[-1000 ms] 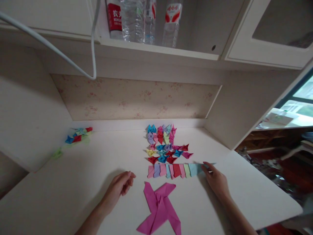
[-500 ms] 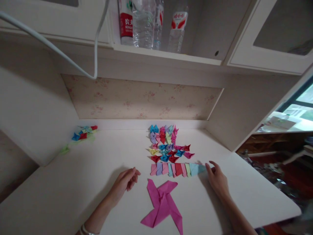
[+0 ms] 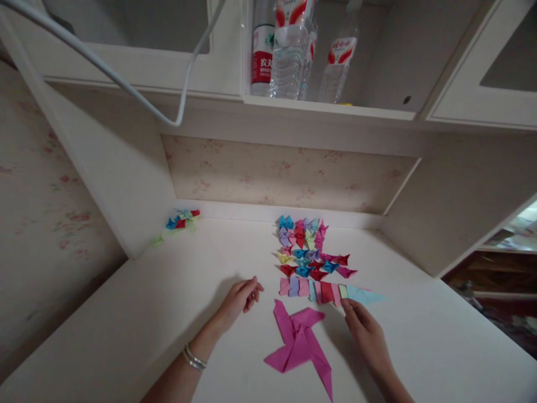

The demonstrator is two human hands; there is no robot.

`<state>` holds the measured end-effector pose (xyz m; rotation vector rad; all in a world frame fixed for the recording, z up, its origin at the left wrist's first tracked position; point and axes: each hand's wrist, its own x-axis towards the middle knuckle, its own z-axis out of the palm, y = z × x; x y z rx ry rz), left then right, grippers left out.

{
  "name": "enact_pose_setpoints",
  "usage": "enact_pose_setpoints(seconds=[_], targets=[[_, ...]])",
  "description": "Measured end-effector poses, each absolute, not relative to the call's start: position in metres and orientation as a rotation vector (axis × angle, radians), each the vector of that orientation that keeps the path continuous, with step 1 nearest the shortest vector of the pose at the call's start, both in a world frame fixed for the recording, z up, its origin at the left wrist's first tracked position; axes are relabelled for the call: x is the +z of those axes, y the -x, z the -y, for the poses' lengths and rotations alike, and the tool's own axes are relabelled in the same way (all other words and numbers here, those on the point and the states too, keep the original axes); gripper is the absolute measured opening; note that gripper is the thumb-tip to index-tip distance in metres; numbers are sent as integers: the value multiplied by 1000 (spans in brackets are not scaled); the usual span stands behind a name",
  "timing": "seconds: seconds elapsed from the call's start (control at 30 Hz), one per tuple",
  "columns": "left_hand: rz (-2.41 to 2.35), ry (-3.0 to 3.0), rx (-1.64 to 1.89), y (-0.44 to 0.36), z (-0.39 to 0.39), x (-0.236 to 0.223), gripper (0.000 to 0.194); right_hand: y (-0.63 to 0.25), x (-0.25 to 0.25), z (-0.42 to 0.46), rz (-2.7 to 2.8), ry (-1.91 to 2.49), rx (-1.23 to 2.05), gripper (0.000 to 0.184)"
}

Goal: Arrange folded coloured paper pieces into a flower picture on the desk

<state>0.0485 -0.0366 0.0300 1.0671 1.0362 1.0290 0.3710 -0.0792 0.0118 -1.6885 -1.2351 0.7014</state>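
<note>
My left hand (image 3: 241, 299) hovers over the desk with curled fingers and nothing visible in them. At the lower edge of a row of flat folded papers, the fingertips of my right hand (image 3: 363, 327) pinch at the light green folded paper (image 3: 343, 291). To its left lie a red folded paper (image 3: 326, 293) and pink and purple ones; on its right is a pale blue pointed paper (image 3: 364, 295). Between my forearms rests a large magenta paper pinwheel (image 3: 298, 340), lying flat.
Behind the row sit several small origami pieces (image 3: 302, 263) in mixed colours. Another origami pile (image 3: 180, 219) is in the far left corner. Plastic bottles (image 3: 289, 61) stand on the shelf above. A white cable (image 3: 126, 84) hangs at upper left.
My right hand has moved left from the pale blue pointed tip to the light green paper. The view has turned left, so everything appears shifted right. My left hand stays curled.
</note>
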Motion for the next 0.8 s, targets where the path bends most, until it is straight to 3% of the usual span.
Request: enact_pose_setpoints(seconds=[0.13, 0.33, 0.67, 0.8], targets=[[-1054, -1111, 1034, -50, 39, 27, 47, -339, 14, 88, 1243, 1582, 858, 47], [-1257, -1185, 1092, -31, 31, 30, 42, -338, 14, 94, 1237, 1630, 828, 44], [-2370, -1217, 942, 165, -39, 58, 19, -344, 2, 85, 1263, 1581, 1013, 44], [-2586, -1318, 783, 205, -45, 61, 27, -345, 3, 82, 1280, 1587, 1030, 43]])
